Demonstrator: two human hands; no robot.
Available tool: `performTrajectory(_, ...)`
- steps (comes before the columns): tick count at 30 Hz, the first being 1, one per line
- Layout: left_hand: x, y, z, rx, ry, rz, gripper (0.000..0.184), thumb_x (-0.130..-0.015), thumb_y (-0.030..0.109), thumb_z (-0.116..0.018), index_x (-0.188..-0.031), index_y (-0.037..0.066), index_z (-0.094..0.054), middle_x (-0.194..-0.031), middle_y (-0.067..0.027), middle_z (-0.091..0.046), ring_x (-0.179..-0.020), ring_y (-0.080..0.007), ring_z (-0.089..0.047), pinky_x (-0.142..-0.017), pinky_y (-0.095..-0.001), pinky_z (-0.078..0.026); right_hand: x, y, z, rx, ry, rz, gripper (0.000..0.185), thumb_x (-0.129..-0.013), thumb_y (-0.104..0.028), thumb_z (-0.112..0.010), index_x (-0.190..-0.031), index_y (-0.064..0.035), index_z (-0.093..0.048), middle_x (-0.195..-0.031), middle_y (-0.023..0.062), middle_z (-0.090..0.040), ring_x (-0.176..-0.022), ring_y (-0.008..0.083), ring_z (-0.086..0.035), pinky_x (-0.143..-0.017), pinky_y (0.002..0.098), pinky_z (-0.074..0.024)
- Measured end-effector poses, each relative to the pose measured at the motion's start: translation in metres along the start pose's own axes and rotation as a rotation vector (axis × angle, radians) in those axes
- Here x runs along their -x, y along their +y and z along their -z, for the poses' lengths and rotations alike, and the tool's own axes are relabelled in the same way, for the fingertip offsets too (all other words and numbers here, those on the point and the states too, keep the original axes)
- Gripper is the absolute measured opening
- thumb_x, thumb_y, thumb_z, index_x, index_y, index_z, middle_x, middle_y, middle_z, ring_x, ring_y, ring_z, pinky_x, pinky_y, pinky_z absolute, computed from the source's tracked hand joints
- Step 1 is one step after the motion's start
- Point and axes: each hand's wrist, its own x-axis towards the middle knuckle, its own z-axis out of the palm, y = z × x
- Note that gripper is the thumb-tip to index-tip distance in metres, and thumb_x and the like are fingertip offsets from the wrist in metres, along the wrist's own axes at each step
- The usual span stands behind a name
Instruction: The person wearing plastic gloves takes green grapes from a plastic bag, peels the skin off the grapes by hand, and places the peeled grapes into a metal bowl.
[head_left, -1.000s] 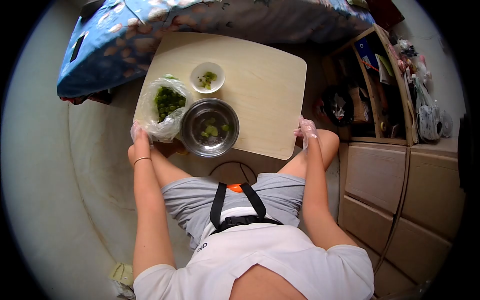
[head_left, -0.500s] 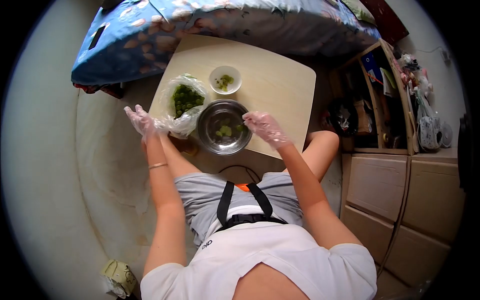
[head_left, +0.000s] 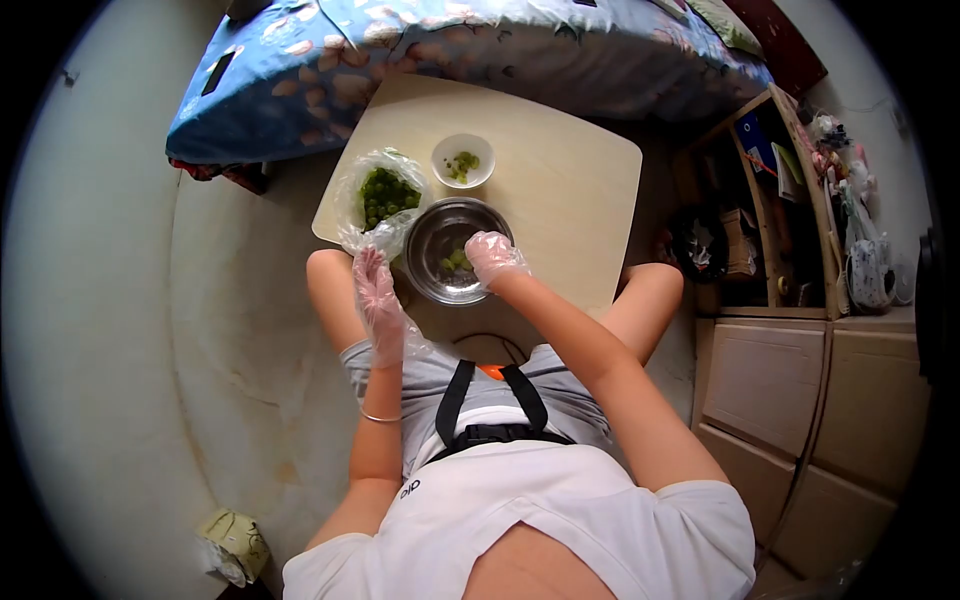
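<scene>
My right hand, in a clear plastic glove, reaches into the steel bowl from its right side. Its fingers are curled together, and what they hold, if anything, is hidden. Beside them, several pale green pieces lie on the bowl's bottom. My left hand, gloved too, is held up left of the bowl, fingers stretched out and nothing in them. Just beyond its fingertips sits an open plastic bag of round green fruits that look like grapes. Behind the steel bowl, a white bowl contains small green bits.
The low cream table stands between my knees and a bed with a blue floral cover. To the right are a wooden shelf and cardboard-coloured boxes. A tissue pack lies at lower left.
My left hand has swung right, from beyond the table's left side to near the steel bowl. My right hand has moved from the bowl's rim inward over its inside. The view has shifted slightly.
</scene>
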Motion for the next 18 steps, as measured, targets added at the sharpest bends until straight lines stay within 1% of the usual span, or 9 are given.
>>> performTrajectory(1,0.002,0.000,0.001,0.010,0.019,0.037,0.044,-0.100,0.007,-0.045,-0.142,-0.002,-0.035,-0.137,-0.0116,-0.046,-0.125,-0.0177,-0.046,-0.108,-0.0324,-0.036,0.002,0.001,0.001,-0.017,0.011,-0.011,0.021,-0.081,0.001,-0.058,-0.100,0.0001,-0.068,-0.105,0.0191,-0.068,-0.098,0.0346,-0.068,-0.082,0.0430,-0.0576)
performTrajectory(2,0.003,-0.005,0.004,0.005,0.015,0.032,0.044,-0.100,0.007,-0.045,-0.142,-0.002,-0.035,-0.137,-0.0116,-0.046,-0.125,-0.0177,-0.046,-0.108,-0.0324,-0.036,0.004,0.001,0.002,-0.037,0.021,-0.021,0.021,-0.082,-0.001,-0.058,-0.101,0.0002,-0.067,-0.105,0.0188,-0.068,-0.099,0.0347,-0.067,-0.083,0.0430,-0.0573)
performTrajectory(4,0.003,-0.009,0.008,0.157,0.009,0.092,0.043,-0.099,0.008,-0.047,-0.140,-0.001,-0.038,-0.133,-0.0111,-0.048,-0.118,-0.0173,-0.051,-0.102,-0.0328,-0.043,0.002,0.008,-0.004,-0.059,0.027,0.018,0.021,-0.083,-0.003,-0.057,-0.102,-0.0002,-0.067,-0.104,0.0184,-0.068,-0.099,0.0344,-0.067,-0.083,0.0431,-0.0569)
performTrajectory(9,-0.006,0.004,0.006,0.083,0.036,0.106,0.043,-0.099,0.009,-0.047,-0.140,-0.001,-0.038,-0.132,-0.0117,-0.048,-0.112,-0.0186,-0.055,-0.097,-0.0328,-0.047,-0.005,0.029,-0.014,-0.136,0.101,0.153,0.021,-0.085,-0.009,-0.058,-0.104,-0.0033,-0.065,-0.105,0.0183,-0.066,-0.101,0.0339,-0.065,-0.086,0.0438,-0.0543)
performTrajectory(11,-0.007,0.014,0.007,0.054,0.065,0.113,0.043,-0.100,0.010,-0.047,-0.140,-0.001,-0.038,-0.132,-0.0120,-0.049,-0.111,-0.0190,-0.055,-0.096,-0.0325,-0.047,0.007,0.031,0.004,-0.273,0.151,0.125,0.022,-0.084,-0.014,-0.062,-0.104,-0.0061,-0.065,-0.106,0.0192,-0.065,-0.102,0.0346,-0.063,-0.088,0.0444,-0.0522)
performTrajectory(12,-0.010,0.017,0.008,0.067,0.060,0.066,0.044,-0.099,0.011,-0.048,-0.140,0.000,-0.038,-0.132,-0.0120,-0.049,-0.111,-0.0191,-0.055,-0.096,-0.0325,-0.047,0.013,0.035,0.005,-0.461,0.209,0.111,0.024,-0.084,-0.017,-0.065,-0.105,-0.0050,-0.063,-0.104,0.0196,-0.063,-0.103,0.0354,-0.062,-0.089,0.0463,-0.0508)
performTrajectory(13,-0.013,0.027,0.008,0.077,0.052,0.021,0.045,-0.099,0.011,-0.050,-0.140,0.001,-0.038,-0.132,-0.0120,-0.049,-0.111,-0.0193,-0.055,-0.096,-0.0326,-0.047,0.011,0.042,-0.001,-0.471,0.208,0.116,0.024,-0.084,-0.017,-0.065,-0.105,-0.0050,-0.063,-0.104,0.0196,-0.063,-0.103,0.0354,-0.062,-0.089,0.0463,-0.0508)
performTrajectory(16,-0.015,0.037,0.009,0.069,0.068,-0.014,0.044,-0.097,0.009,-0.051,-0.139,0.001,-0.040,-0.130,-0.0118,-0.051,-0.110,-0.0188,-0.055,-0.095,-0.0318,-0.046,0.002,0.063,-0.015,-0.764,0.401,0.238,0.025,-0.081,-0.018,-0.069,-0.102,-0.0045,-0.063,-0.098,0.0184,-0.062,-0.094,0.0347,-0.061,-0.085,0.0419,-0.0488)
performTrajectory(18,-0.012,0.036,0.012,0.097,0.071,-0.036,0.043,-0.097,0.008,-0.051,-0.138,0.001,-0.040,-0.129,-0.0121,-0.051,-0.110,-0.0186,-0.055,-0.095,-0.0317,-0.047,0.001,0.067,-0.016,-0.822,0.403,0.213,0.025,-0.081,-0.017,-0.069,-0.102,-0.0042,-0.063,-0.098,0.0186,-0.062,-0.094,0.0348,-0.060,-0.085,0.0418,-0.0484)
